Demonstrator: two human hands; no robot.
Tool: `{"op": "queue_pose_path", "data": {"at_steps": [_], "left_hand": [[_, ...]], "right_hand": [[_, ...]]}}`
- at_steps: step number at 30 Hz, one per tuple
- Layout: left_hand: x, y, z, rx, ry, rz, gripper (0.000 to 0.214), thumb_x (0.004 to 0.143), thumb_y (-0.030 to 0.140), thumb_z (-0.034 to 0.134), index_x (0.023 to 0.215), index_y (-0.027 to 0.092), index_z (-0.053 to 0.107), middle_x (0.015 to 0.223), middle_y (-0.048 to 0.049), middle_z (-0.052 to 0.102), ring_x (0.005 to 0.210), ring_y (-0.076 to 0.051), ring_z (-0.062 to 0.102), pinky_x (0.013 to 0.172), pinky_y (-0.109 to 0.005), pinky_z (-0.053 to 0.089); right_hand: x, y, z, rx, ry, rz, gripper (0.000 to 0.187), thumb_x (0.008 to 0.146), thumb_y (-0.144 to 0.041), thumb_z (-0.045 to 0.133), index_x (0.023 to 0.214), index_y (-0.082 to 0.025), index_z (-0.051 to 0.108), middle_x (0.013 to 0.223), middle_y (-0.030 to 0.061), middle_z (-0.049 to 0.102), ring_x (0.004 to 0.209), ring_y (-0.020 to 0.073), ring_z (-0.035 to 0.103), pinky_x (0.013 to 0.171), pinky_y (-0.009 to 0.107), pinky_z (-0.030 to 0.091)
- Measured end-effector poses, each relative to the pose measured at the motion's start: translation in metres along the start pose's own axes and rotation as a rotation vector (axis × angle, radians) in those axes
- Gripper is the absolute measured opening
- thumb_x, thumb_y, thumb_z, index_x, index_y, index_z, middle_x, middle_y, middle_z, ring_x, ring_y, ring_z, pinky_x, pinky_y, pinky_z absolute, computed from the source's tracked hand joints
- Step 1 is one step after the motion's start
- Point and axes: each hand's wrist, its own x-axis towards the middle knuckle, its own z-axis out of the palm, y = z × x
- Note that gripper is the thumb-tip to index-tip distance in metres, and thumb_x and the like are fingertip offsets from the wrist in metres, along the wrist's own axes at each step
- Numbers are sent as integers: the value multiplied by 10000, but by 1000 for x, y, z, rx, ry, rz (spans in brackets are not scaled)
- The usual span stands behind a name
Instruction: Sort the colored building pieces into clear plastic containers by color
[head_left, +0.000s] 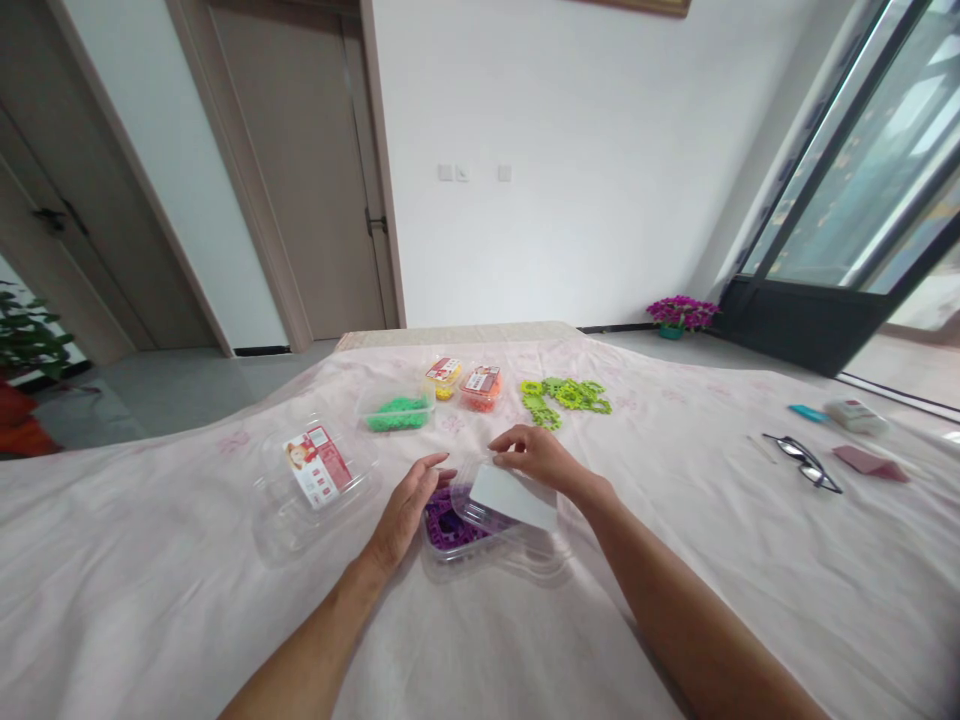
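A clear plastic box [442, 572] with purple toy pieces [455, 520] stands in front of me on the cloth. My left hand [409, 508] lies along its left side, fingers stretched toward the far rim and apparently touching it. A clear lid with a white label back [510, 495] is tilted over the right part of the box, hiding some of the pieces. My right hand [538, 460] pinches this lid at its far edge. Beyond the right hand lie loose lime-green toy pieces [570, 395].
To the left lies another clear lid [319, 468] with a red-and-white label. Further back are a tub of green pieces [397, 412], a yellow-filled box [444, 378] and an orange-filled box [481, 388]. Eyeglasses [804, 462] and a pink cloth-like item [870, 462] are far right.
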Motion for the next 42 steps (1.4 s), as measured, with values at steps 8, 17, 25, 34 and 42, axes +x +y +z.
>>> {"op": "queue_pose_path", "data": {"at_steps": [8,17,25,34,42], "left_hand": [[3,10,9,26,39,-84,694,747,475,753,1343,180,551,1163,-114,726,1091,-254,676,962,-366,498],[2,12,13,25,57,-113,445,765,351,685,1173,173,677,1081,-96,761,1000,-238,693,896,-341,504],[3,2,11,103,110,-54,409,782,387,652,1128,171,681,1106,-97,747,999,-240,689,887,-336,510],[1,-2,7,59,121,-28,419,788,414,687,1129,171,686,1118,-98,743,1024,-237,685,912,-334,510],[-4,-4,8,58,138,21,491,884,578,577,1167,186,659,1117,-102,735,1082,-249,673,986,-378,477]], "right_hand": [[-4,-28,17,-91,-8,-157,153,817,-247,722,946,-210,794,918,35,740,775,150,650,727,253,464],[-2,-14,-17,-86,-72,-10,321,820,-353,708,1101,-206,763,1109,82,745,901,200,686,788,292,522],[-28,7,-63,231,-482,406,527,781,-545,737,1154,-172,712,718,31,710,559,131,648,513,221,519],[-27,-19,-53,144,-521,363,702,729,-342,768,1372,-138,573,704,25,742,528,125,636,434,184,435],[-26,-22,-78,258,-71,150,355,720,-421,747,957,-158,735,695,13,677,591,118,584,523,224,451]]}}
